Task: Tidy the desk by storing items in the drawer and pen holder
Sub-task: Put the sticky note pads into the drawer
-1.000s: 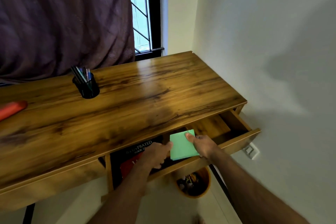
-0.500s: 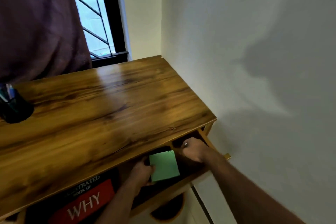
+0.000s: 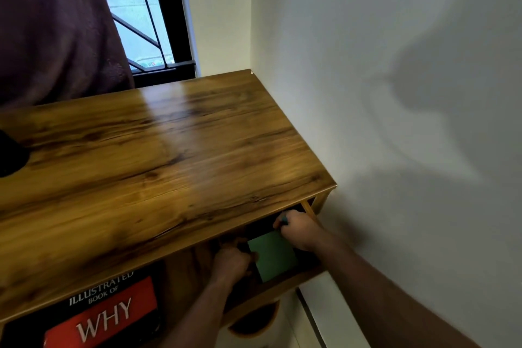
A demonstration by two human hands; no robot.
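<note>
Green pad (image 3: 273, 256) sits low in open drawer (image 3: 282, 288) under surface's (image 3: 158, 155) front right corner, both hands (image 3: 230, 264) (image 3: 296, 232) curled at its edges, grip unclear; drawer closing left.

Green pad (image 3: 273, 256): carried from the drawer's (image 3: 282, 287) front edge deeper inside, now lying under the bench (image 3: 158, 167) overhang.
Left hand (image 3: 231, 263): moved in with it, fingers at the pad's left edge.
Right hand (image 3: 298, 230): shifted from the pad's near corner to its far right corner.
Pen holder (image 3: 10, 154): slid to the left frame edge.
</note>
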